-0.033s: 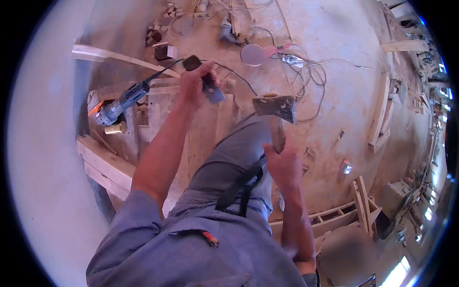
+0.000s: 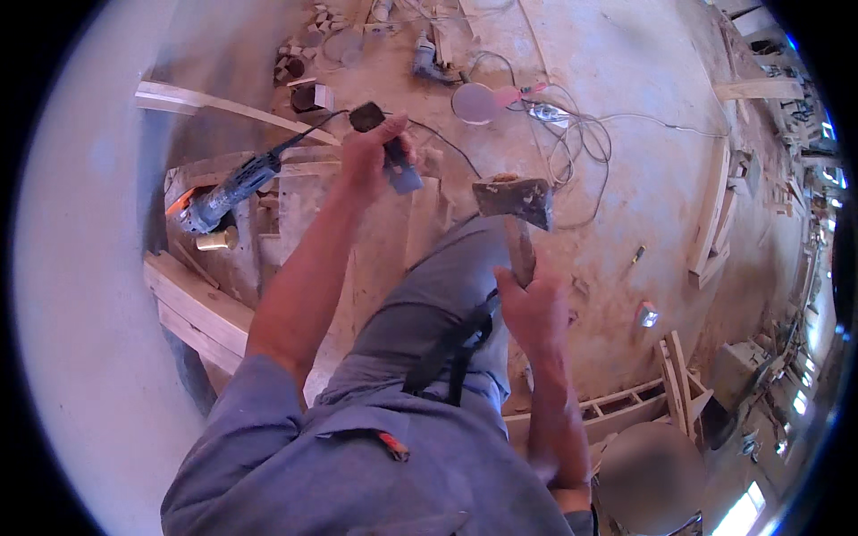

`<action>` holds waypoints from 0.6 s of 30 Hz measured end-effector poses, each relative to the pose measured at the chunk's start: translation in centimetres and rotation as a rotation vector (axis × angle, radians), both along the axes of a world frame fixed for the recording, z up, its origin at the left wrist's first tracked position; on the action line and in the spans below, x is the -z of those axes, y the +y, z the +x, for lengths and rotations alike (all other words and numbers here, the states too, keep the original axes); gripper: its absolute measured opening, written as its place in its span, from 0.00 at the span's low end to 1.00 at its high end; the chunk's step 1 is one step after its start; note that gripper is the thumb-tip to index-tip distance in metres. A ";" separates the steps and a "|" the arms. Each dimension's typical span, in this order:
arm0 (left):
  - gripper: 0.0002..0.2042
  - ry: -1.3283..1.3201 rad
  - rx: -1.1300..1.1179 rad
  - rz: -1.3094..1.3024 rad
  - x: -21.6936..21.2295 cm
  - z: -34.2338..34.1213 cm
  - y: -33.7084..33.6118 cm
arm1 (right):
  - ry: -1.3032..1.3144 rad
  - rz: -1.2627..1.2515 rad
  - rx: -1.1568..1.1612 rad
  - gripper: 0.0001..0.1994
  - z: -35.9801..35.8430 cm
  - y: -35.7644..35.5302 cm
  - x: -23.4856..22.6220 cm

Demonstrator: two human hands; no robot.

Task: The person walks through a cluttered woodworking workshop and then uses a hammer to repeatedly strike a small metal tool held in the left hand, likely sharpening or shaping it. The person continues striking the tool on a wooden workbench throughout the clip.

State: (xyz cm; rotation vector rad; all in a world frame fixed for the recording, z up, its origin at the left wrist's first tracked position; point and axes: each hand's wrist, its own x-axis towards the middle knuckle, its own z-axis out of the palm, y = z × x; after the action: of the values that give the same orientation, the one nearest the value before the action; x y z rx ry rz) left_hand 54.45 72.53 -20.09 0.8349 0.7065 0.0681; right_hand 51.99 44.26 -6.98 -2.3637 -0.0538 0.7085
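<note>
- Hatchet (image 2: 516, 198): dark grey head mottled with brown, brown handle
- Flat-bladed tool (image 2: 405, 178): black upper end, blue-grey lower end
- Angle grinder (image 2: 231, 190): dusty blue-grey, orange at one end
- Shirt (image 2: 357, 473): plain grey-blue
- Trousers (image 2: 402, 313): grey
- Strap (image 2: 435, 361): black
- Floor (image 2: 617, 375): tan, blotched reddish brown

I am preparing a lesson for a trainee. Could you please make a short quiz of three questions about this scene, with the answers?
1. Which hand grips the dark metal-headed tool with a wooden handle?
2. True or false: the left hand is empty.
3. The blue-grey power tool with an orange end is: A) between both hands; B) left of the left hand; C) at the far right edge.

Key:
1. The right hand.
2. False; it holds a dark elongated piece with a flat grey metal end.
3. B.
</note>
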 end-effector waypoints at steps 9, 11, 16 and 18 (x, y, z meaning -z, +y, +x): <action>0.14 0.110 0.215 -0.185 2.0 1.9 -1.4 | 0.046 -0.037 -0.101 0.22 4.0 1.7 3.2; 0.14 0.105 0.225 -0.112 1.7 2.1 -1.5 | 0.056 -0.027 -0.107 0.23 5.2 2.0 3.8; 0.12 0.017 0.311 0.000 1.6 2.4 -2.0 | -0.131 -0.043 -0.165 0.22 9.7 6.3 2.1; 0.11 0.012 0.346 -0.018 0.8 2.7 -2.0 | -0.314 -0.049 -0.181 0.19 11.4 8.9 1.2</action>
State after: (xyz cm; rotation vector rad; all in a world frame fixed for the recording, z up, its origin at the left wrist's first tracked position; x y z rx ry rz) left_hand 57.19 70.54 -20.89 0.9305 0.5650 -0.2538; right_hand 63.38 53.19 -8.18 -2.5197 -0.3937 0.4177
